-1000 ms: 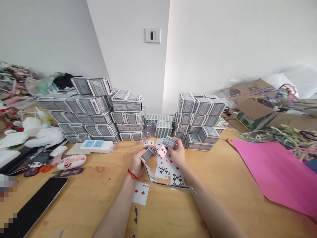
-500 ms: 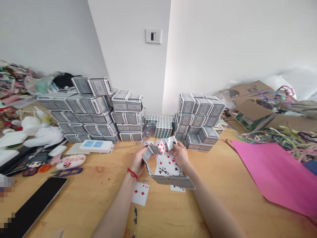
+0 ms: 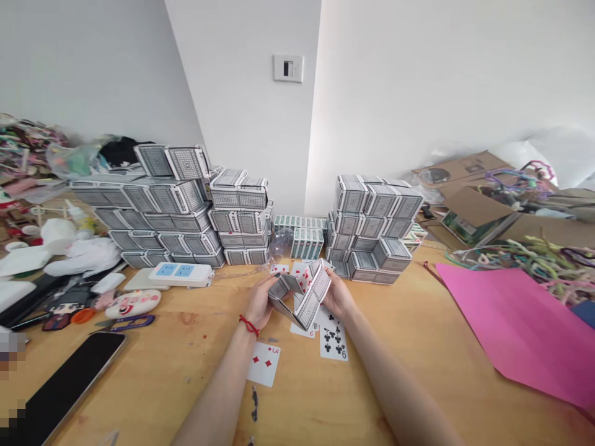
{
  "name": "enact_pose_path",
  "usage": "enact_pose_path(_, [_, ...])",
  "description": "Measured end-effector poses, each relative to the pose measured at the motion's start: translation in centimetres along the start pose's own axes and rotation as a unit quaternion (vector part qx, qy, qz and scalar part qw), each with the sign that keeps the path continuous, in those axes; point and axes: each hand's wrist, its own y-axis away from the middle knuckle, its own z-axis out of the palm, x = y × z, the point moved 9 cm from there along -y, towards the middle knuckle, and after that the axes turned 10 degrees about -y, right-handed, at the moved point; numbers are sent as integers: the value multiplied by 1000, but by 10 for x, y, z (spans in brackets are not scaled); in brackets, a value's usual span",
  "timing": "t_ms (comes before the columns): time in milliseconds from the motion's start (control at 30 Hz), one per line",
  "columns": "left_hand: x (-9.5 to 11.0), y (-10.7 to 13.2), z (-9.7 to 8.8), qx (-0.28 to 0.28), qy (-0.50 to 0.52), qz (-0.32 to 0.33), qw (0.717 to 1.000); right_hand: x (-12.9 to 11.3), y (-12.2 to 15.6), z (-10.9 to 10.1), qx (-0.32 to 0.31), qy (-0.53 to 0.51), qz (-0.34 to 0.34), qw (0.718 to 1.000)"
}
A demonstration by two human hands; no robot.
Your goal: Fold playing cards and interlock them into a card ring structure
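Observation:
Both my hands hold a folded chain of joined playing cards [image 3: 302, 296] above the wooden table [image 3: 195, 365]. My left hand [image 3: 259, 305], with a red string at the wrist, grips its left end. My right hand [image 3: 338, 295] grips the right end, where a grey-backed card stands tilted. Loose cards lie face up beneath the chain: a nine of clubs [image 3: 333, 339] and a three of diamonds [image 3: 264, 363] nearer me.
Stacks of grey-patterned card blocks stand at the back left [image 3: 176, 210] and back right [image 3: 376, 226]. A white power strip [image 3: 181, 273], purple scissors [image 3: 130, 321] and a dark phone [image 3: 65, 387] lie left. A pink sheet [image 3: 520, 328] and cardboard boxes [image 3: 483, 204] lie right.
The hanging lower part of the card chain has been folded up against my hands. The nine of clubs on the table is now uncovered.

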Motion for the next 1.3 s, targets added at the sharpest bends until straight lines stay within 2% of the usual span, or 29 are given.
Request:
enact_pose_path(200, [2, 2, 1, 12, -4, 5, 1000, -1, 0, -5, 1, -73, 5, 997])
enact_pose_path(400, [4, 4, 0, 18, -16, 3, 1000, -1, 0, 0, -46, -135, 14, 990])
enact_pose_path(667, [7, 5, 2, 25, -20, 13, 999, -1, 3, 5, -35, -107, 24, 993])
enact_pose_path(933, [10, 4, 1, 38, -92, 53, 994, -2, 2, 2, -16, -105, 19, 994])
enact_pose_path(1133, [10, 5, 1, 30, -66, 47, 996, -3, 7, 10, -30, -121, 41, 991])
enact_pose_path(1300, [9, 5, -2, 45, -53, 45, 997, -9, 12, 16, -46, -120, 32, 991])
